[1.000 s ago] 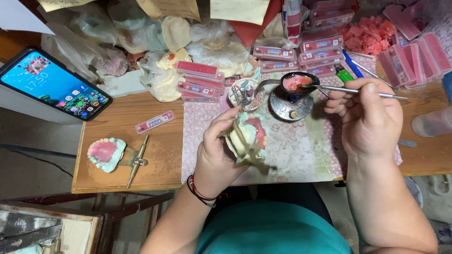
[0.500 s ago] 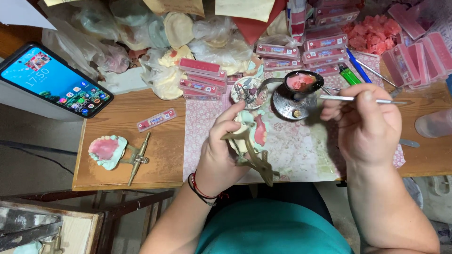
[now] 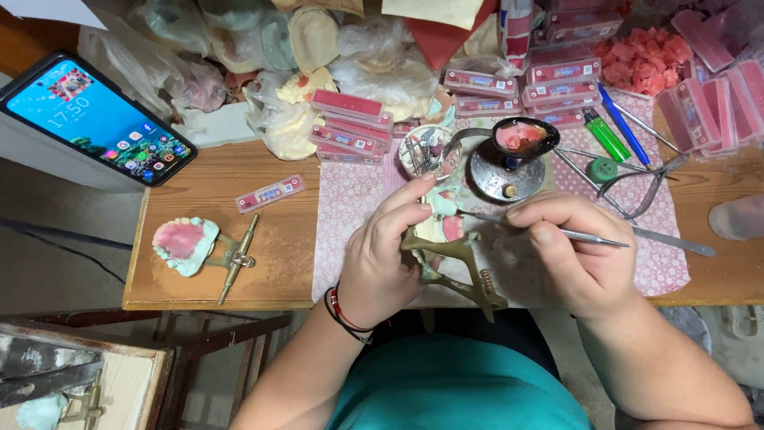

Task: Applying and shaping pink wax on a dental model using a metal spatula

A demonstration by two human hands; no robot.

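My left hand [image 3: 383, 256] grips a dental model [image 3: 440, 224] mounted on a brass articulator [image 3: 465, 275], held over the pink patterned mat [image 3: 350, 203]. My right hand [image 3: 567, 255] holds a thin metal wax tool [image 3: 589, 236] like a pen, and its tip touches the pink gum part of the model. Just beyond the hands stands a small black bowl of melted pink wax [image 3: 521, 137] on a round metal burner [image 3: 506, 177].
A second model on an articulator [image 3: 195, 247] lies at the table's left. A phone [image 3: 94, 119] leans at the far left. Pink tooth-card boxes [image 3: 346, 119], plaster casts in bags [image 3: 302, 48], wax pieces [image 3: 646, 60], pens [image 3: 617, 127] and pliers [image 3: 645, 187] crowd the back and right.
My right hand has drawn the tool back from the wax bowl and brought its tip down onto the model. My left hand has tilted the articulator slightly.
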